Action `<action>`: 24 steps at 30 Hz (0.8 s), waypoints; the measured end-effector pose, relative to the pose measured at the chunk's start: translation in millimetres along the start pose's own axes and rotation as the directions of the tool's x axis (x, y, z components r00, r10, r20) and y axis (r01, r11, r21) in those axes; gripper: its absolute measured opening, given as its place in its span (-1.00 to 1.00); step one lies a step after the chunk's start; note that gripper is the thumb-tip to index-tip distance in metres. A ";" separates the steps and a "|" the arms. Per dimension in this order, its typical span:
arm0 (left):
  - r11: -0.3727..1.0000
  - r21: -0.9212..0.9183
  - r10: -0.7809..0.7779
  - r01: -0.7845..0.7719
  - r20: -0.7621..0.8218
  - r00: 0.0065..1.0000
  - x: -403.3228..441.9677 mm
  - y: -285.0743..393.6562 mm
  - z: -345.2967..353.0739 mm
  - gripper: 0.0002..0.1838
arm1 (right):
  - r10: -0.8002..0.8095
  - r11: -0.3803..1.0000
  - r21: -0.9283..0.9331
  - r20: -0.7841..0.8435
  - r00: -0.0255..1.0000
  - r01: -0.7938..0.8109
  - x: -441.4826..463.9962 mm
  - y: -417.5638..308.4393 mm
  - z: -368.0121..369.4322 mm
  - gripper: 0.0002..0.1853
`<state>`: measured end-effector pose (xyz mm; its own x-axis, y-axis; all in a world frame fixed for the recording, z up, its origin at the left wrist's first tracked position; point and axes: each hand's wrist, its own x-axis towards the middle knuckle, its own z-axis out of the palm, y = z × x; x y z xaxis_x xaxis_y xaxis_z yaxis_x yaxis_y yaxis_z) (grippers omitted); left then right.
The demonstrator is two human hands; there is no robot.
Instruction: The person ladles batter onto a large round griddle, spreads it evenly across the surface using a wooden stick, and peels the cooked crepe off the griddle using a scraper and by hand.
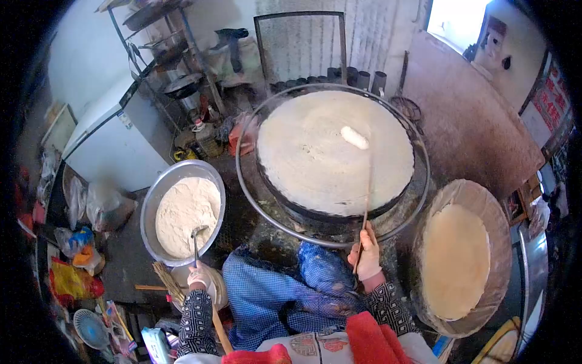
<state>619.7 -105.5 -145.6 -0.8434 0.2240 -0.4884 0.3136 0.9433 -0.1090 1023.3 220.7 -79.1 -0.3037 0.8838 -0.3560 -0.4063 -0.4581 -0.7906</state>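
Observation:
My left hand [199, 276] is closed around the handle of a ladle [196, 241], whose head rests in pale batter [185, 212] inside a metal basin [148, 221]. My right hand [367, 255] grips a long thin wooden stick [368, 188] that reaches over a large round griddle [418, 159]. A pale layer of batter [315, 158] covers most of the griddle. At the stick's far end lies an oblong white piece [354, 138]; I cannot tell whether it is a batter-coated spreader head or a lump of batter.
A metal ring [241, 176] surrounds the griddle. On the right, a lined oval basket [496, 242] holds flat round pancakes [456, 261]. A straw brush [167, 280] lies by my left wrist. A white freezer [115, 145] and a metal rack [197, 67] stand back left.

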 end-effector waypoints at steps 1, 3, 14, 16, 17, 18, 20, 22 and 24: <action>1.000 -0.013 -0.003 0.003 -0.004 1.000 -2.9 -2.9 -3.6 -0.27 | 0.034 0.999 -0.012 0.027 0.999 -0.034 7.5 0.2 0.6 -0.49; 0.999 -0.042 -0.010 0.010 -0.008 1.000 -7.3 -6.5 -6.4 -0.27 | 0.105 0.994 -0.044 0.080 0.991 -0.102 18.8 -3.3 3.7 -0.50; 0.185 -0.961 -0.179 -0.204 -0.237 0.955 -52.9 -27.1 64.3 -0.16 | 0.128 0.954 0.252 0.156 0.980 -0.164 -6.7 11.4 15.6 -0.55; 0.011 -0.957 -0.170 -0.289 -0.287 0.943 -83.4 -14.3 42.3 -0.21 | 0.126 0.961 0.237 0.093 0.988 -0.145 -12.7 16.7 20.6 -0.56; -0.077 -0.942 -0.165 -0.327 -0.311 0.936 -98.7 -7.9 31.2 -0.24 | 0.143 0.970 0.189 0.076 0.987 -0.155 -12.4 18.7 22.7 -0.57; -0.159 -0.923 -0.127 -0.350 -0.332 0.935 -109.8 -2.3 10.8 -0.26 | 0.160 0.976 0.142 0.057 0.986 -0.166 -12.2 20.3 23.4 -0.58; -0.285 -0.884 -0.027 -0.370 -0.378 0.925 -146.6 21.4 -42.9 -0.33 | 0.196 0.974 0.084 0.146 0.970 -0.209 -5.9 25.3 18.6 -0.58; -0.400 -0.862 0.108 -0.311 -0.381 0.918 -146.4 36.2 -70.9 -0.32 | 0.246 0.961 0.076 0.197 0.949 -0.265 -6.0 19.0 24.0 -0.57; -0.456 -0.860 0.249 -0.227 -0.369 0.895 -145.3 62.6 -92.6 -0.30 | 0.296 0.935 0.123 0.253 0.921 -0.334 -4.2 20.7 23.9 -0.56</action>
<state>721.5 -56.3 -1.3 -0.8379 0.5261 -0.1453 -0.3270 -0.2706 0.9055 995.6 205.2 -82.1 -0.6177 0.6545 -0.4359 -0.3842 -0.7349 -0.5589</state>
